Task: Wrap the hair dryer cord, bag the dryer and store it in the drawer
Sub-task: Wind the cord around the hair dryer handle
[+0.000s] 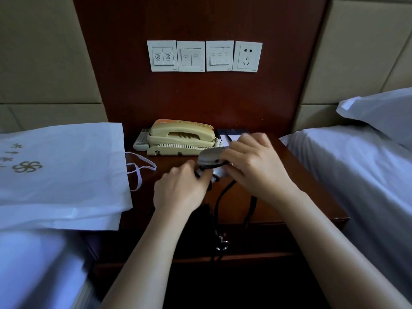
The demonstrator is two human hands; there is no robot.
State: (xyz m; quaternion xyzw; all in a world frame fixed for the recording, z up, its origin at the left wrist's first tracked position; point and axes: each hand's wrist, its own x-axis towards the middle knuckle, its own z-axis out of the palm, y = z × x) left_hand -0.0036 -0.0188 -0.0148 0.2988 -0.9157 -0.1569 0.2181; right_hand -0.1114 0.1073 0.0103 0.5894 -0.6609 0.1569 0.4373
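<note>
Hair dryer (210, 156), grey, is held just above the nightstand (312, 197) top, near frame centre. The right hand (252, 162) grasps it, coming in from 5 o'clock with fingers curled over the body. The left hand (180, 189), at 8 o'clock of the dryer, has its fingers closed on the black cord (219, 197) right where it crosses the dryer — a strand of cord already lies across the grey body. The rest of the cord hangs loose toward 6 o'clock, looping over the nightstand's front edge, with something metallic showing at its low end; cannot tell exactly what. A white bag (62, 175) with a gold logo lies flat on the left bed at 9 o'clock of the dryer, its handles (139, 170) spilling onto the nightstand — apart from both hands. A beige telephone (180, 137) sits at 11 o'clock of the dryer, just behind it, with a remote (140, 140) against the phone's left side. A dark card (231, 132) sits at 1 o'clock, partly hidden by the right hand. Wall switches (190, 55) and a socket (247, 56) are at 12 o'clock. A pillow (379, 112) is at 2 o'clock on the right bed (356, 175).
</note>
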